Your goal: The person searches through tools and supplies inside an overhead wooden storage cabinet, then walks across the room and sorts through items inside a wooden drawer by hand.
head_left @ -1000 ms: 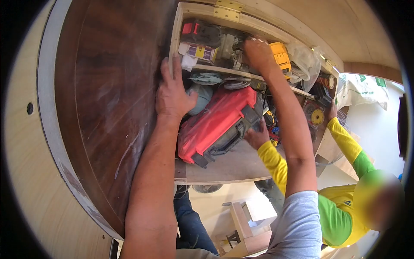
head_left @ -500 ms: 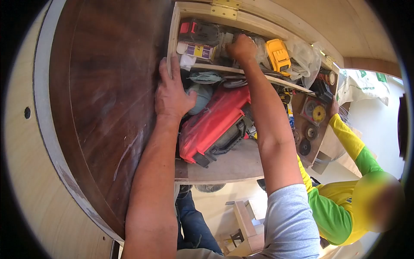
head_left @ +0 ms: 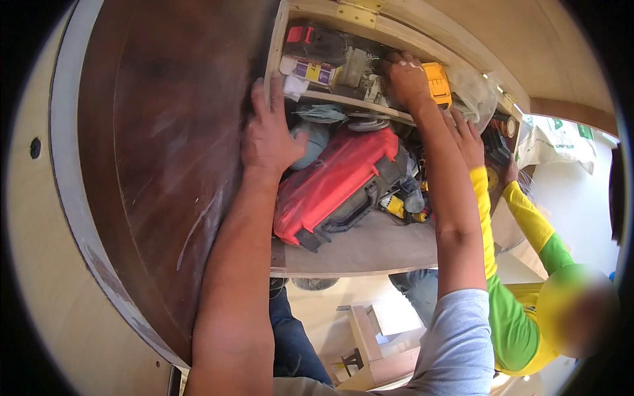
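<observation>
My left hand (head_left: 269,135) lies with its fingers spread along the left side board of a wooden tool box (head_left: 276,49). In the narrow upper compartment, my right hand (head_left: 405,80) reaches down among loose items, its fingertips hidden. Just right of it sits a yellow battery-like tool part (head_left: 437,84). To its left are a dusty clear plastic container (head_left: 353,68), a purple and white carton (head_left: 314,71) and a black and red battery (head_left: 316,43). Below the divider, a red and black tool case (head_left: 333,181) lies tilted.
A co-worker's hand (head_left: 465,135) in a yellow sleeve reaches in beside my right forearm; their other hand (head_left: 511,170) is at the box's right end. Crumpled plastic bags (head_left: 477,99) fill the upper right. A yellow and black tool (head_left: 396,206) lies by the case.
My right hand has moved right along the upper compartment, toward the yellow part. The co-worker's nearer hand has come into the box. My left hand stays on the side board.
</observation>
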A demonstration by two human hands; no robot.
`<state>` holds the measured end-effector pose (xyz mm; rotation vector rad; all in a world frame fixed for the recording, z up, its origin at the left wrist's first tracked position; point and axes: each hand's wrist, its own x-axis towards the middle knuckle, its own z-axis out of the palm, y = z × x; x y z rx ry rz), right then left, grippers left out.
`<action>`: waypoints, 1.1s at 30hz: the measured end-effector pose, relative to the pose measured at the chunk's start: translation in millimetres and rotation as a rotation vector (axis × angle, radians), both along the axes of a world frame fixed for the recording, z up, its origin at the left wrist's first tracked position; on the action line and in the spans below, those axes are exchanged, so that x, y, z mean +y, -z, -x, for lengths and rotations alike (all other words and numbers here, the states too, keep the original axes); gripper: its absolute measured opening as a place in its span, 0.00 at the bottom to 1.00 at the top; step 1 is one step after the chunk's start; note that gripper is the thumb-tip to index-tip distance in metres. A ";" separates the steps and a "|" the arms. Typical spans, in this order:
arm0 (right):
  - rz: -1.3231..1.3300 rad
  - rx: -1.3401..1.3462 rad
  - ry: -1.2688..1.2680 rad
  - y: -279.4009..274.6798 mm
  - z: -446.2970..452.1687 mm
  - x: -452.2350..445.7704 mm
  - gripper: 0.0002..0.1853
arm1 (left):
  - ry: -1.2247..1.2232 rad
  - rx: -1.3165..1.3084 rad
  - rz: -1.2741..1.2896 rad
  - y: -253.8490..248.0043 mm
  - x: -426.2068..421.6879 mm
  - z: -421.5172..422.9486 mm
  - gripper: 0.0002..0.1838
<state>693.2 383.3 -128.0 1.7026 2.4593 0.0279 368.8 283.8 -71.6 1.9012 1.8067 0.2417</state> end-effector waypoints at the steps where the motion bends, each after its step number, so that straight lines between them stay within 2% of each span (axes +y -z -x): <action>1: -0.011 -0.079 0.001 0.0 -1.3 -3.5 0.18 | 0.003 -0.007 -0.012 0.4 0.1 0.2 0.64; 5: 0.096 -0.220 0.091 -1.9 4.6 3.5 0.23 | 0.011 -0.003 -0.021 2.7 -1.1 0.9 0.65; 8: 0.300 -0.267 0.164 -16.4 9.6 13.5 0.25 | 0.011 -0.001 -0.028 2.7 0.4 0.8 0.65; 11: 0.179 -0.238 0.149 -14.3 5.4 6.5 0.25 | 0.012 -0.011 -0.038 3.6 0.1 0.4 0.65; 15: 0.213 -0.322 0.313 -13.3 19.9 12.5 0.26 | -0.008 0.009 0.036 -0.8 1.8 -1.1 0.65; 18: 0.290 -0.186 0.300 2.9 9.2 17.6 0.27 | 0.003 0.029 0.016 1.0 0.9 -1.0 0.65; 21: 0.173 -0.168 0.197 2.6 6.0 -6.5 0.28 | 0.002 0.017 -0.033 4.5 -0.1 -0.6 0.65; 27: 0.340 -0.209 0.262 -31.3 -5.6 -10.6 0.30 | 0.005 0.029 -0.018 0.9 1.0 -2.3 0.65; 30: 0.221 -0.199 0.235 -19.3 -27.9 -16.8 0.31 | 0.010 0.035 -0.019 0.4 1.2 -2.2 0.65; 33: 0.233 -0.180 0.350 -50.4 -34.4 -21.1 0.31 | 0.002 0.025 -0.066 3.9 -0.1 -1.7 0.65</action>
